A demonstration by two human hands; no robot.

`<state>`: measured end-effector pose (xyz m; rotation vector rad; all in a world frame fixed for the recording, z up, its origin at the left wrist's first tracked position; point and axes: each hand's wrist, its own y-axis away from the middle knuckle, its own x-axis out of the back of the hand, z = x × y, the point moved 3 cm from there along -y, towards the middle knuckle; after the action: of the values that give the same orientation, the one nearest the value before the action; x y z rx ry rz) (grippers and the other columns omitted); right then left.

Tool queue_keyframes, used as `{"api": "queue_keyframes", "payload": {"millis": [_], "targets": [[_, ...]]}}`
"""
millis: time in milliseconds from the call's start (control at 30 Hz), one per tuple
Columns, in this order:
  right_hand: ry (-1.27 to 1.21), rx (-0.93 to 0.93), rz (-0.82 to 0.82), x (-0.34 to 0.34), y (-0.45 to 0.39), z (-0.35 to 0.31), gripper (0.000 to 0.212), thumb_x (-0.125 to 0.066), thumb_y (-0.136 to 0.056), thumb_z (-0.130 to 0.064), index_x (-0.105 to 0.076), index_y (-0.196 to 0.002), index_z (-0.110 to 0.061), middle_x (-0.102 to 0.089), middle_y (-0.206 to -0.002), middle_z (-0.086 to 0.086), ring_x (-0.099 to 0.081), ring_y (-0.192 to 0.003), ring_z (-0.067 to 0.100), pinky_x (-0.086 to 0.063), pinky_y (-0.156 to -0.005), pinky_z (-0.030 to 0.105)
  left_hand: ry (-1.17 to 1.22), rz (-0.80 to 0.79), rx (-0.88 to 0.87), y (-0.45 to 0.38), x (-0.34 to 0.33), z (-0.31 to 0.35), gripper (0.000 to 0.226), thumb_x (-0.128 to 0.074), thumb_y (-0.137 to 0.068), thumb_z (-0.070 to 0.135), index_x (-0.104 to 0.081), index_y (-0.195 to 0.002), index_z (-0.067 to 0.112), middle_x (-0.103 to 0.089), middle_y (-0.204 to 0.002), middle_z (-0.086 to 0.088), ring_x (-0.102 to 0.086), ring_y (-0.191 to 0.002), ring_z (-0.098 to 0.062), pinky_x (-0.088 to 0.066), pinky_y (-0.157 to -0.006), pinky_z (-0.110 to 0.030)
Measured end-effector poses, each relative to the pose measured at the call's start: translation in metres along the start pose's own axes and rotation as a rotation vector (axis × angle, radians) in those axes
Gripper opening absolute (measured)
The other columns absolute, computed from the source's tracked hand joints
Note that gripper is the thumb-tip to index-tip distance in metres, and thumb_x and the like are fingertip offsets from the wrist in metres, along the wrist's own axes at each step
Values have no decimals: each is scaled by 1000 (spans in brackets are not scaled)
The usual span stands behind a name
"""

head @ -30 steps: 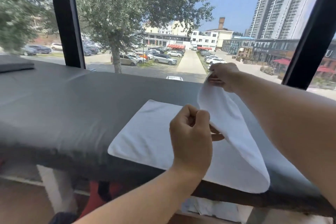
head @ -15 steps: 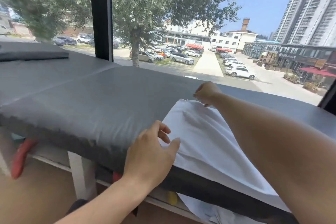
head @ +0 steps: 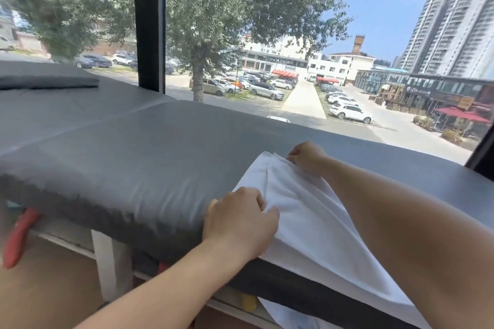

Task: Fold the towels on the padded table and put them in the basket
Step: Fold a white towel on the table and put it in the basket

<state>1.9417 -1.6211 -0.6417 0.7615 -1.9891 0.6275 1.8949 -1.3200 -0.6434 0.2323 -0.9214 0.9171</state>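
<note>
At the near edge of the padded table (head: 133, 157), the left hand (head: 240, 224) pinches the white towel (head: 302, 219) while the right hand (head: 307, 157) grips its far corner, seemingly to line up the fold's layers.

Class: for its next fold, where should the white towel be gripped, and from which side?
Probably its two left corners, from the left, as both hands do. The left hand pinches the near corner of the white towel, the right hand the far one; its left edge lies exposed.
</note>
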Motion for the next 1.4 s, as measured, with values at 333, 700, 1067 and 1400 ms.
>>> {"api": "queue_keyframes", "payload": {"millis": [333, 700, 1067, 1400], "targets": [[54, 88, -9, -15, 7, -11, 13, -67, -88, -46, -71, -82, -35, -73, -110, -2, -61, -112, 24, -49, -99, 38, 275, 115, 13, 10, 9, -11, 23, -63, -83, 35, -49, -76, 19, -53, -60, 7, -52, -65, -21, -39, -58, -33], [-219, 178, 269, 3, 13, -30, 25, -60, -92, -52, -65, -92, -27, -67, -87, -6, -62, -86, 20, -48, -75, 33, 298, 144, 1, 13, 19, -8, 34, -52, -91, 44, -45, -74, 15, -66, -70, 0, -70, -78, -18, -45, -71, -36], [29, 109, -20, -42, -9, -40, 28, -54, -99, -44, -58, -101, -16, -62, -105, 4, -55, -97, 25, -43, -83, 34, 146, -48, 132, 6, 27, -44, 20, -52, -91, 31, -48, -75, 19, -74, -62, 11, -71, -54, -9, -57, -77, -37], [125, 108, -67, -41, -13, -44, 35, -51, -103, -39, -61, -113, -7, -63, -117, 10, -57, -109, 29, -43, -85, 33, 425, -59, 235, 13, 25, -58, 13, -48, -103, 28, -44, -97, 18, -74, -63, -1, -71, -50, -22, -49, -40, -27]]}}
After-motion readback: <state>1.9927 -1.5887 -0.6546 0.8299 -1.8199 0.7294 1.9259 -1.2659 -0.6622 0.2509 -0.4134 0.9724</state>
